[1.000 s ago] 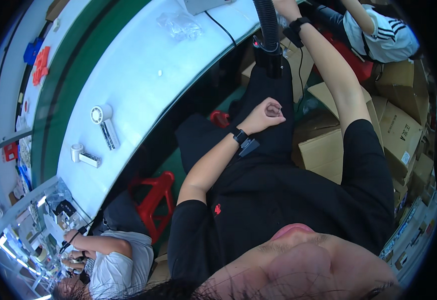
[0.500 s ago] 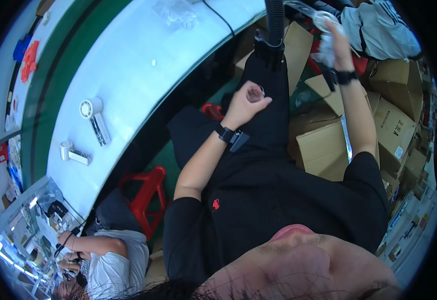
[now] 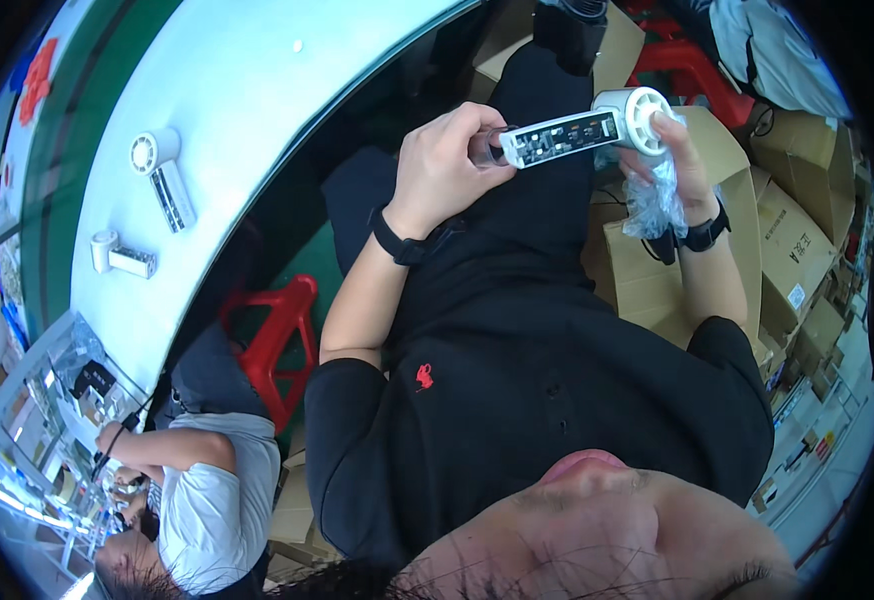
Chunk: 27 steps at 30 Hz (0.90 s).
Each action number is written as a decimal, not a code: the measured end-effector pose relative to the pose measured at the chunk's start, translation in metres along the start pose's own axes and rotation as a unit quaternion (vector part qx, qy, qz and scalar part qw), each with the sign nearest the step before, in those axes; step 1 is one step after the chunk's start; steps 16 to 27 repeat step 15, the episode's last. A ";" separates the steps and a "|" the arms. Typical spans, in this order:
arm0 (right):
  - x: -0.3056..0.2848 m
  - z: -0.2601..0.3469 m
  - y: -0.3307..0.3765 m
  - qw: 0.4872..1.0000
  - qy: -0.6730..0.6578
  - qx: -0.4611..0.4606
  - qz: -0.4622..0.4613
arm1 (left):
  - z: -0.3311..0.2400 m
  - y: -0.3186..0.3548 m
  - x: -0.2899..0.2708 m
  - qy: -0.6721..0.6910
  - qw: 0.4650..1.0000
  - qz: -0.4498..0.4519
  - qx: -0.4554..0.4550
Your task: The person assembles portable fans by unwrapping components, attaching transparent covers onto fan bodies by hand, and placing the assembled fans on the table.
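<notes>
A white handheld fan (image 3: 562, 138) is held above my lap. Its round head is at the right, and its handle shows an open side with circuit parts inside. My right hand (image 3: 687, 165) grips the fan by its head. Crumpled clear plastic (image 3: 654, 203) hangs from the same hand. Close to the handle's end is my left hand (image 3: 442, 165), thumb and fingers curled round something small and dark that I cannot make out. Whether the left fingers touch the handle is hard to tell.
On the white table (image 3: 227, 110) at the left lie a larger fan (image 3: 162, 178) and a smaller one (image 3: 122, 255). Open cardboard boxes (image 3: 792, 235) stand at the right. A red stool (image 3: 282, 345) and a person in a white shirt (image 3: 212, 490) are at the lower left.
My right hand has come down and inward from the upper right with the fan and plastic, meeting my left hand. The left hand has shifted slightly left and up. The whole view has shifted.
</notes>
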State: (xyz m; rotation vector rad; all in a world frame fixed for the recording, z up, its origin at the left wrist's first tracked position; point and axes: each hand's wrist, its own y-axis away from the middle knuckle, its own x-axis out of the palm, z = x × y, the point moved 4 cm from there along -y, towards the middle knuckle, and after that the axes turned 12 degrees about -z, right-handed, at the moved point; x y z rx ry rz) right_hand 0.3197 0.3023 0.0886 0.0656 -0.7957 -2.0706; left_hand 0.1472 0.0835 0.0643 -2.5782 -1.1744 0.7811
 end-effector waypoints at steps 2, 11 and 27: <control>0.002 0.005 -0.004 0.999 0.026 -0.002 -0.035 | 0.005 0.006 -0.003 0.127 0.989 -0.006 -0.078; 0.044 0.051 -0.019 0.946 0.259 -0.169 0.092 | 0.023 0.046 -0.001 0.580 0.725 0.276 -0.249; 0.049 0.052 -0.023 0.932 0.317 -0.113 0.133 | 0.033 0.061 0.002 0.553 0.702 0.358 -0.269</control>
